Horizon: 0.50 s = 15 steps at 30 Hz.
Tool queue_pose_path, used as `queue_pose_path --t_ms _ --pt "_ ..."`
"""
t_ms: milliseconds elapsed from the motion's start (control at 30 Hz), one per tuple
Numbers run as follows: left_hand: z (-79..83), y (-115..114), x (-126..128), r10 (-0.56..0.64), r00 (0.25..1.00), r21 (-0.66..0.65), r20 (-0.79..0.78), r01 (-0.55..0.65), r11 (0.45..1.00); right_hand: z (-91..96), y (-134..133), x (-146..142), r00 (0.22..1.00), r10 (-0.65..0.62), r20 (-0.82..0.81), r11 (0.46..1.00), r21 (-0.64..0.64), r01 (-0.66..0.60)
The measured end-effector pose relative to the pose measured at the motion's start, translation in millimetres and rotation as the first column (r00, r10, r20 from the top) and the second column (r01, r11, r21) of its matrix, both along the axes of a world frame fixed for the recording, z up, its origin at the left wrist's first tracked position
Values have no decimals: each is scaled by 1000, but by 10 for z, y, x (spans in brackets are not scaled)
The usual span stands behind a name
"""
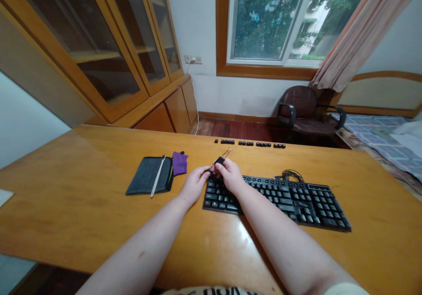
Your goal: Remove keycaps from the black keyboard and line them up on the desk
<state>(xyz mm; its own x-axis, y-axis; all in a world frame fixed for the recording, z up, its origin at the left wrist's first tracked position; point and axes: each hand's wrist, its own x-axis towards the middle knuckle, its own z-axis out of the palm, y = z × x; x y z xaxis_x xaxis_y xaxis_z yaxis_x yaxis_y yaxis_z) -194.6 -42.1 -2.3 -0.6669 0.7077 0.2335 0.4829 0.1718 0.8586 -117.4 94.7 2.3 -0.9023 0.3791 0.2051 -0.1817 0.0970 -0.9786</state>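
Note:
My right hand [230, 175] pinches a keycap puller [219, 160] with a black handle, its thin wire loops pointing up and away from me. My left hand [195, 183] is closed beside it, fingertips together on a small black piece too small to make out. Both hands are over the left end of a black keyboard [283, 200], and my right forearm crosses in front of part of it. Beyond the hands, several loose black keycaps [246, 143] stand in spaced groups along the far edge of the desk.
Left of my hands lie a dark zip pouch [145, 176], a pale slim stick-like tool [158, 176] across it, and a purple cloth [180, 163]. The keyboard's coiled cable [292, 175] rests behind it. Past the wooden desk [108, 229] stands an office chair [300, 108].

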Motion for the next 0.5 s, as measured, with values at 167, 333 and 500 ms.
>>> queue_pose_path --t_ms 167,333,500 --pt "16 15 -6 -46 990 39 135 41 998 -21 9 3 1000 -27 -4 994 108 27" --pt "-39 23 -24 52 984 68 172 -65 996 -4 -13 3 997 -74 -7 989 130 74" --pt "-55 24 -14 108 981 118 161 -128 985 67 -51 14 995 -93 -26 996 5 94"
